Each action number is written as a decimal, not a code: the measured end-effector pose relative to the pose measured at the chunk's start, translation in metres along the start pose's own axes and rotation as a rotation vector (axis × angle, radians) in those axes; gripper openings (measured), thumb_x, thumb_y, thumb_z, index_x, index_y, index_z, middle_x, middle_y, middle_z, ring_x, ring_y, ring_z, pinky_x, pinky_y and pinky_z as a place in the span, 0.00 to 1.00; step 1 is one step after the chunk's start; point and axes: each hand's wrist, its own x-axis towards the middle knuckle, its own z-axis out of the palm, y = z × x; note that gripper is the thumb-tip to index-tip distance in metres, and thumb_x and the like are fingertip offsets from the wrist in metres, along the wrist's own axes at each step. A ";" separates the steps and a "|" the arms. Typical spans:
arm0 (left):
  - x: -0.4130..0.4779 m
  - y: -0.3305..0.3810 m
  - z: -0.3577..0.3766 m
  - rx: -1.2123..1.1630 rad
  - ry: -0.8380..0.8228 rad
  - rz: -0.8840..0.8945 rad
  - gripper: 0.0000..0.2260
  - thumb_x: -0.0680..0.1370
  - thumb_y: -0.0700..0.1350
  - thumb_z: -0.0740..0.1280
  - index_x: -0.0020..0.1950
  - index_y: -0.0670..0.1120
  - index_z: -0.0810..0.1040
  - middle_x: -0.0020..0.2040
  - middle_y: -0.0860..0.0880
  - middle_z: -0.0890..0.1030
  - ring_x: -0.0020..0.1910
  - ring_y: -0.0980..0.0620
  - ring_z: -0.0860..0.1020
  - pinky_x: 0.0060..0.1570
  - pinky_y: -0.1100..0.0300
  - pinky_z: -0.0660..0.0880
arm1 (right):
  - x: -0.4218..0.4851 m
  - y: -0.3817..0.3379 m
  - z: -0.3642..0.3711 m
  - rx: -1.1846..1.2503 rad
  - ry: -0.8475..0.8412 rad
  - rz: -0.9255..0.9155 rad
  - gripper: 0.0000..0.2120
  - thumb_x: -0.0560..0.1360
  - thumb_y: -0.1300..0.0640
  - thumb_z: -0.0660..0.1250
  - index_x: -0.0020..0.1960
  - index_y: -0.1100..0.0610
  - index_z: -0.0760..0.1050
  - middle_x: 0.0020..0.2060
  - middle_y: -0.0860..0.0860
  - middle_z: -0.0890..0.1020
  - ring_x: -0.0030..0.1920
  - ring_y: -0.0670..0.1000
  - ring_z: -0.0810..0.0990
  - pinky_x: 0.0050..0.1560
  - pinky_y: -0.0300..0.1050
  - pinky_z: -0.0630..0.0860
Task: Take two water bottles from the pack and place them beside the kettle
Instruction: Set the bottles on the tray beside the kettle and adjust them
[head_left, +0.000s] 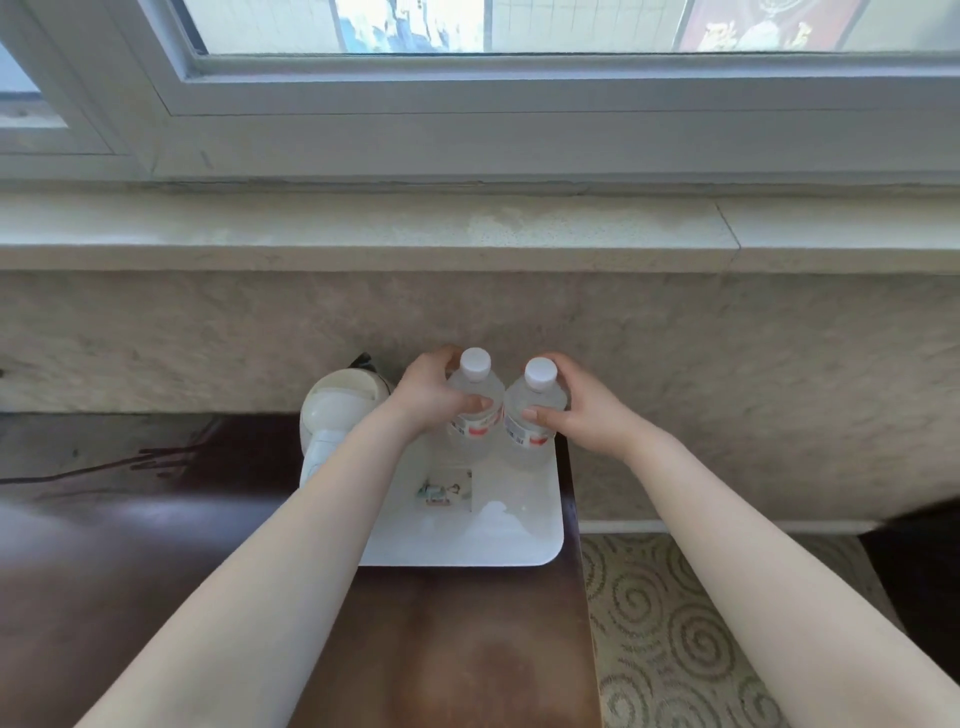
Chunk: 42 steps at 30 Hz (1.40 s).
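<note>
Surroundings: we see a white tray (519, 540) at the table's (467, 649) far right corner, a small packet (447, 491) lying on it.
Kettle: the white kettle (337, 410) stands just left of the tray, partly behind our left forearm.
Bottles: clear, white-capped, red-and-white labels; left bottle (475, 400) and right bottle (535, 410) stand upright, touching, at the tray's far edge.
Grip: our left hand (431, 395) wraps the left bottle; our right hand (582, 405) wraps the right bottle.
</note>
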 end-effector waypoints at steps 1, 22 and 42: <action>0.002 0.001 -0.002 0.000 -0.030 0.005 0.28 0.68 0.40 0.77 0.65 0.42 0.73 0.63 0.44 0.78 0.63 0.45 0.75 0.63 0.47 0.73 | -0.001 0.000 0.002 0.004 0.036 0.002 0.23 0.72 0.54 0.74 0.61 0.47 0.67 0.56 0.48 0.76 0.57 0.48 0.76 0.56 0.44 0.73; 0.007 0.003 -0.013 0.079 -0.263 0.169 0.17 0.71 0.38 0.71 0.58 0.42 0.74 0.55 0.43 0.79 0.53 0.48 0.77 0.51 0.55 0.73 | 0.010 -0.001 0.027 -0.062 0.352 0.039 0.27 0.66 0.49 0.77 0.60 0.52 0.70 0.56 0.52 0.72 0.54 0.50 0.73 0.51 0.45 0.70; 0.005 -0.078 0.087 -0.292 0.172 -0.076 0.33 0.67 0.38 0.77 0.69 0.46 0.67 0.64 0.44 0.77 0.64 0.43 0.75 0.64 0.47 0.73 | -0.022 0.058 0.075 0.214 0.307 0.210 0.42 0.69 0.65 0.75 0.57 0.20 0.62 0.53 0.22 0.75 0.56 0.25 0.72 0.48 0.22 0.72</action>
